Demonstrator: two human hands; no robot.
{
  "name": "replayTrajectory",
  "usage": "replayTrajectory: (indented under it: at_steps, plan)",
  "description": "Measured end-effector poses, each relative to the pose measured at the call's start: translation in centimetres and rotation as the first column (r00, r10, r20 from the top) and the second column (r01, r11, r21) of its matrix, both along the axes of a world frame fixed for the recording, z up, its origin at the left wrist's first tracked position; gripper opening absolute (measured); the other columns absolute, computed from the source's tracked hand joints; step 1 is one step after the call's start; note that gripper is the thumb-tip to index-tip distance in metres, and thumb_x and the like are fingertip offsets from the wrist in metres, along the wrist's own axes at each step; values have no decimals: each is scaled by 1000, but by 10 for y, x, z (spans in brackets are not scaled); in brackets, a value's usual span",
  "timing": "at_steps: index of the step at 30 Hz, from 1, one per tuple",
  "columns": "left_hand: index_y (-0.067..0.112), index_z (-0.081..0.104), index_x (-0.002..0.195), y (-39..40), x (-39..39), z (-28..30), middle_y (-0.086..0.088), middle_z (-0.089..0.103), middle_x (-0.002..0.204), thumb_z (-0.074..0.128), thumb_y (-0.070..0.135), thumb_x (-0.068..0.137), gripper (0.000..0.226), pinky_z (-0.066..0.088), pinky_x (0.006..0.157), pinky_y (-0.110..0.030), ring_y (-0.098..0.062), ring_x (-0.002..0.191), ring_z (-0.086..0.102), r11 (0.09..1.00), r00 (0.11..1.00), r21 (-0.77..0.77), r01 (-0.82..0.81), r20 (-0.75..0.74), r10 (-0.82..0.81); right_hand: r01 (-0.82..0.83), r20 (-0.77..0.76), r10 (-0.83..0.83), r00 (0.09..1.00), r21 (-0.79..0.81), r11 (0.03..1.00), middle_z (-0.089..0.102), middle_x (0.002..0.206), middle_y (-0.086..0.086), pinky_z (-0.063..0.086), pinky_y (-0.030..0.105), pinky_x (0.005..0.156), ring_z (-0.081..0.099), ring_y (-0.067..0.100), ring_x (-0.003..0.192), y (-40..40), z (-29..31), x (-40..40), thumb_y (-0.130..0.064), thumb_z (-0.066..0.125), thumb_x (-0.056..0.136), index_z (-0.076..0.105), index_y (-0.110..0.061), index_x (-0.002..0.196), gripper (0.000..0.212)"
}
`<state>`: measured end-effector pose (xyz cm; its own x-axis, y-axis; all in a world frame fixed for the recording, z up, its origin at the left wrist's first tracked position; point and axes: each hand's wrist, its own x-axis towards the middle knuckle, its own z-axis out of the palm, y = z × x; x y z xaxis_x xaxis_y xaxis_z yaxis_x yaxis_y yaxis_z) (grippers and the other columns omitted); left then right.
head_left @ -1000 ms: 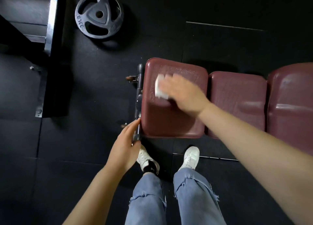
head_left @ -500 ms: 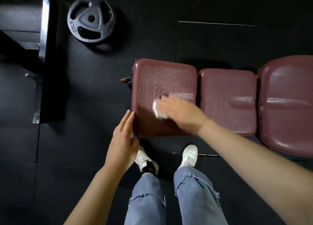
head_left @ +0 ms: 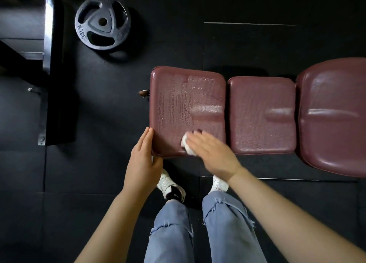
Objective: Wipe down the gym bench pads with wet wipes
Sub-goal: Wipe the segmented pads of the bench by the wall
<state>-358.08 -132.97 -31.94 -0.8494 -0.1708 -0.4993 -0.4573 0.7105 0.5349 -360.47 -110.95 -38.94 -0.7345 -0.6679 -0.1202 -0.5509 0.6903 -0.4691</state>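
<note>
Maroon end pad (head_left: 178, 104) is pressed near its front edge by the flat right hand (head_left: 213, 153) over the wipe (head_left: 187, 144); unwiped pads run rightward; the open left hand (head_left: 143, 159) steadies the corner.

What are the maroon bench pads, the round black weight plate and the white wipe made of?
Maroon bench pads: likely vinyl or faux leather; glossy, with wet streaks.
Round black weight plate: probably cast iron, matte; raised lettering and grip cut-outs.
White wipe under the right hand: soft crumpled sheet, fibre unclear.
</note>
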Motion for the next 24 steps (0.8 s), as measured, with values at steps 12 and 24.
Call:
replayTrajectory:
  at_steps: [12, 24]
  plan:
    - [23, 19, 156, 7, 1, 5, 11, 15, 163, 51, 4, 91, 75, 25, 108, -21, -10, 147, 20, 1000, 999, 8, -18, 27, 18, 331, 19, -334, 942, 89, 939, 40, 152, 9, 10, 30, 122, 37, 27, 140, -6, 6, 9, 12, 33, 82, 44, -5, 144, 65]
    - [27, 8, 157, 20, -1, 8, 13, 7, 164, 52, 10, 90, 82, 25, 119, -41, -16, 147, 14, 999, 997, -41, -37, 69, 39, 534, -129, -519, 845, 189, 824, 26, 160, 6, 11, 35, 122, 22, 25, 148, -27, 6, -164, 4, 47, 96, 30, -13, 152, 61]
